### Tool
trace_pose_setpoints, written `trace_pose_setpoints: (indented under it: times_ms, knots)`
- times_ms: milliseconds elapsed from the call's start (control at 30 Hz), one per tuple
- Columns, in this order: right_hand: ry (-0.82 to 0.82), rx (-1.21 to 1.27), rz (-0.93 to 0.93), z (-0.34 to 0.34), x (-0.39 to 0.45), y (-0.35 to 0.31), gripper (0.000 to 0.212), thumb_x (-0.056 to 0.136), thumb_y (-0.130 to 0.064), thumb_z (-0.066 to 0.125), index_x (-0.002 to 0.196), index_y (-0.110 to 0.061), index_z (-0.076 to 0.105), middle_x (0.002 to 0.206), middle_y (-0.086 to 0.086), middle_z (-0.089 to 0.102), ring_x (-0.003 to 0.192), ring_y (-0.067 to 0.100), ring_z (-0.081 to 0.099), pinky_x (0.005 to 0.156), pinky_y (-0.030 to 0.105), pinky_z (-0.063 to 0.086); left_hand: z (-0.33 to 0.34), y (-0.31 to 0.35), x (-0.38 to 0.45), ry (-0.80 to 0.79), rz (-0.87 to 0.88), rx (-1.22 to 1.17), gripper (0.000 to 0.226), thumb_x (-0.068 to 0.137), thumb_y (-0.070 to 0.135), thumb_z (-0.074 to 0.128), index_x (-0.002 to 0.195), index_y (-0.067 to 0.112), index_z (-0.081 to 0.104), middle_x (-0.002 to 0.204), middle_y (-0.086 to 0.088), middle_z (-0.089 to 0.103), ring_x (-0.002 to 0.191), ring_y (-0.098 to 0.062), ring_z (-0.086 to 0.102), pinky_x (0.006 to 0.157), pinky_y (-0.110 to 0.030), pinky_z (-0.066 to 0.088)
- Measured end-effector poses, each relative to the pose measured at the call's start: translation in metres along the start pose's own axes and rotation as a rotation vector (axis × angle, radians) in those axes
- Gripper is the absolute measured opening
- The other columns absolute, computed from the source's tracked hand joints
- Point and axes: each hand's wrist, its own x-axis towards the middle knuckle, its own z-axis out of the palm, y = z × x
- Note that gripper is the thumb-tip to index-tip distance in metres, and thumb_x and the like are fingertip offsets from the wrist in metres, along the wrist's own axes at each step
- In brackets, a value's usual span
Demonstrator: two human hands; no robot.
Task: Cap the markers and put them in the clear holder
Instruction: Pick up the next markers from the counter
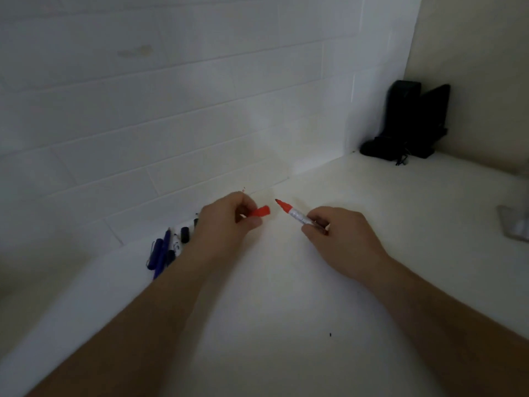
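Item, in hand: one red marker [296, 215], uncapped, its tip bare and pointing up and left; our right hand [337, 236] grips the barrel with fingers curled round it, holding it just above the white counter [286, 310]. Item, its mate: one red cap [260, 211], pinched between thumb and fingers of our left hand [229, 222], open end facing the marker tip, the two near each other but still apart, roughly in line. Item, awaiting attention: a small cluster of blue and dark markers [163, 253] with at least one loose black cap [184, 234], lying on the counter against the tiled wall [171, 110], partly hidden behind our left forearm (we cannot tell how many there are, nor which of them are already capped). Item, destination: what we take to be the clear holder [515, 224], a blurred pale shape cut off at the right edge, well apart from both hands; whether anything stands in it we cannot tell. Item, unrelated: a dark object [409, 124] in the far corner. Status, as we judge it: the red marker is about to be capped, not yet capped; nothing visibly stowed; the cluster by the wall remains to be capped and carried over, so most of the task lies ahead.
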Motion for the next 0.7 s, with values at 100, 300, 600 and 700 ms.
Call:
trace_pose_setpoints:
  times_ms: [100, 300, 600, 700]
  knots:
    - [0.051, 0.089, 0.0, -0.003, 0.001, 0.006, 0.015, 0.095, -0.028, 0.064, 0.11, -0.029, 0.067, 0.092, -0.011, 0.066, 0.079, 0.011, 0.058, 0.074, 0.026, 0.044, 0.022, 0.008, -0.007, 0.009, -0.018, -0.376, 0.023, 0.083, 0.016, 0.079, 0.097, 0.033, 0.073, 0.09, 0.012, 0.075, 0.081, -0.006, 0.069, 0.076, -0.025, 0.053]
    - [0.082, 0.125, -0.018, -0.003, 0.003, 0.011, 0.02, 0.095, -0.01, 0.064, 0.1, -0.028, 0.059, 0.098, -0.006, 0.06, 0.083, 0.006, 0.05, 0.068, 0.006, 0.034, 0.037, 0.003, -0.012, 0.088, -0.109, -0.48, 0.022, 0.08, 0.007, 0.077, 0.082, 0.028, 0.074, 0.081, 0.006, 0.076, 0.069, -0.005, 0.065, 0.066, -0.029, 0.052]
    - [0.074, 0.024, -0.158, -0.002, 0.001, 0.01, 0.018, 0.087, -0.004, 0.072, 0.095, -0.019, 0.065, 0.09, -0.005, 0.057, 0.08, 0.012, 0.051, 0.069, 0.01, 0.036, 0.036, 0.003, -0.012, 0.094, -0.075, -0.418, 0.021, 0.08, 0.005, 0.078, 0.082, 0.026, 0.073, 0.08, 0.018, 0.075, 0.073, 0.004, 0.068, 0.068, -0.013, 0.051]
    - [0.08, -0.015, -0.144, -0.001, 0.001, 0.014, 0.019, 0.087, -0.008, 0.073, 0.095, -0.023, 0.065, 0.09, -0.006, 0.056, 0.08, 0.013, 0.051, 0.069, 0.019, 0.04, 0.037, 0.002, -0.011, 0.09, -0.065, -0.389, 0.021, 0.08, 0.009, 0.079, 0.084, 0.028, 0.073, 0.083, 0.018, 0.075, 0.077, 0.001, 0.069, 0.073, -0.02, 0.054]
